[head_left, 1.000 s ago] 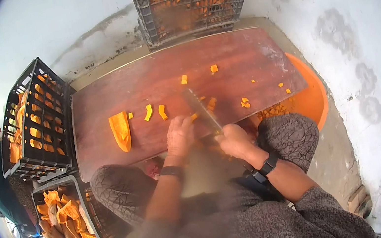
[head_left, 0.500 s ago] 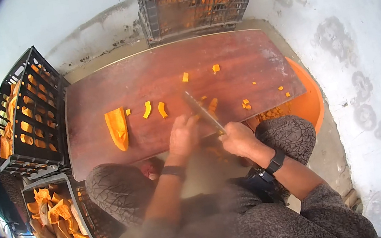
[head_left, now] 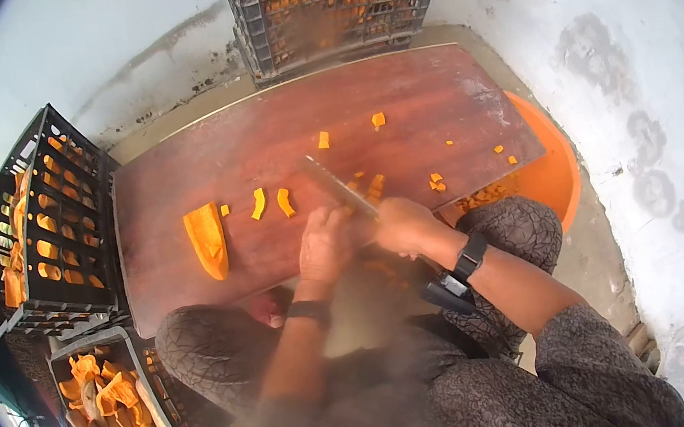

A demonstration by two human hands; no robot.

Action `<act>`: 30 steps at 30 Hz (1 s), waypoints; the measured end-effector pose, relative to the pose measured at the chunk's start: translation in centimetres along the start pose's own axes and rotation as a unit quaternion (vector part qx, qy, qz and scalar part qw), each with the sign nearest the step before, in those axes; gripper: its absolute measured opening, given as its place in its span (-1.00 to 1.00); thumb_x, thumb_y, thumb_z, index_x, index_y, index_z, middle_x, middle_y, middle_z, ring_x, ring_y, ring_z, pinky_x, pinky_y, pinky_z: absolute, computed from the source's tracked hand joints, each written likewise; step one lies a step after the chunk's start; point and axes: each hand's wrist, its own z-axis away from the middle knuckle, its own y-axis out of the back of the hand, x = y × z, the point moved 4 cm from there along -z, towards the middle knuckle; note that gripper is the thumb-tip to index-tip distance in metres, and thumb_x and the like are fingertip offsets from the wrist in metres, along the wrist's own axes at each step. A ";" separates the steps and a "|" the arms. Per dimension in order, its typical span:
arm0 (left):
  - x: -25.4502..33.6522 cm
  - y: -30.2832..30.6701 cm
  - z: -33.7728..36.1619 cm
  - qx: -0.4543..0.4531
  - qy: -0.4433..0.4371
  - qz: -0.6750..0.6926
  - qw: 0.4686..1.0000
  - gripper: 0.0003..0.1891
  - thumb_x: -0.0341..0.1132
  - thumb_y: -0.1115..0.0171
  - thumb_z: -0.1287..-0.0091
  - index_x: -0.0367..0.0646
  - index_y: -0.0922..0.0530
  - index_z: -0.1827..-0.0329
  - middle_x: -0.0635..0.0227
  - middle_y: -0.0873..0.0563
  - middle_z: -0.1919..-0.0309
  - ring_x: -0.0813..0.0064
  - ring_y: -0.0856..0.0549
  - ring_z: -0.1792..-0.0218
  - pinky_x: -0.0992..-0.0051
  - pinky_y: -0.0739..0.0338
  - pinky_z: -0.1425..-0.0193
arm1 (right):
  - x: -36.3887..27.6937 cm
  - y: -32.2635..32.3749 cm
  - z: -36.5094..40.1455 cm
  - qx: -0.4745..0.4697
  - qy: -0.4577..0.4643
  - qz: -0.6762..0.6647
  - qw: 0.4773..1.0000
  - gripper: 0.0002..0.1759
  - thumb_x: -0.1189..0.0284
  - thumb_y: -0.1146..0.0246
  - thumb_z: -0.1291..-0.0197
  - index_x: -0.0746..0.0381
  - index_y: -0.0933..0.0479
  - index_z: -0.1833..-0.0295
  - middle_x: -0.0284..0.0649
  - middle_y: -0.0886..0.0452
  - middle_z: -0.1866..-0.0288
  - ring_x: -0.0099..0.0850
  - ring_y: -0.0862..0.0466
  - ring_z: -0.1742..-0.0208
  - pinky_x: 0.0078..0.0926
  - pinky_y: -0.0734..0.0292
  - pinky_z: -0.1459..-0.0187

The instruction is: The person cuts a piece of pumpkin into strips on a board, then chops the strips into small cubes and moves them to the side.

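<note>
My right hand (head_left: 407, 226) is closed round the handle of a knife (head_left: 337, 182), whose blade slants up and left over the board. Close to the blade, my left hand (head_left: 324, 241) has its fingers curled down on a piece of orange pumpkin, mostly hidden by them. Cut pumpkin pieces (head_left: 375, 186) lie just beyond the knife. Left of my hands are a large pumpkin slab (head_left: 206, 242) and two curved pumpkin strips (head_left: 258, 203). Farther back are pumpkin chunks (head_left: 378, 120), with small cubes (head_left: 437, 183) to the right. Haze blurs the area around my hands.
The reddish board (head_left: 166, 179) spans my knees. An orange basin (head_left: 563, 169) holding cut pieces sits under its right edge. Black crates of pumpkin stand at the left (head_left: 62, 222), lower left (head_left: 179, 400) and back (head_left: 337, 13). White walls are close behind and right.
My right hand and the knife have shifted left, towards my left hand. The blade now lies farther left over the board. The whole view has moved slightly.
</note>
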 end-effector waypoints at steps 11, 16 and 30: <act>-1.0 -1.0 0.6 0.029 0.005 -0.038 0.999 -0.74 -0.44 -0.34 -0.15 -0.17 -0.58 0.09 0.11 -0.65 0.12 0.01 -0.65 0.05 0.18 -0.60 -0.02 | 2.2 -0.9 0.1 0.087 0.056 -0.080 0.991 -0.71 0.37 -0.19 -0.22 0.41 -0.65 0.35 0.07 -0.67 0.52 -0.15 -0.74 0.51 -0.22 -0.64 0.40; -0.2 -1.0 0.4 0.022 0.011 -0.074 0.997 -0.73 -0.44 -0.34 -0.15 -0.16 -0.58 0.07 0.11 -0.63 0.14 -0.01 -0.63 0.07 0.16 -0.60 -0.01 | 1.3 -0.7 2.0 0.129 0.097 0.008 0.987 -0.71 0.32 -0.26 -0.21 0.37 -0.69 0.20 0.17 -0.70 0.22 0.08 -0.71 0.09 -0.07 -0.60 0.05; -0.6 -0.8 0.7 0.023 -0.004 -0.037 0.999 -0.78 -0.48 -0.28 -0.14 -0.15 -0.58 0.13 0.13 -0.61 0.16 0.02 -0.60 0.07 0.16 -0.58 0.00 | 0.4 -1.4 1.8 0.091 0.070 0.050 0.992 -0.65 0.31 -0.23 -0.28 0.46 -0.66 0.21 0.20 -0.69 0.34 0.08 -0.73 0.19 -0.08 -0.61 0.12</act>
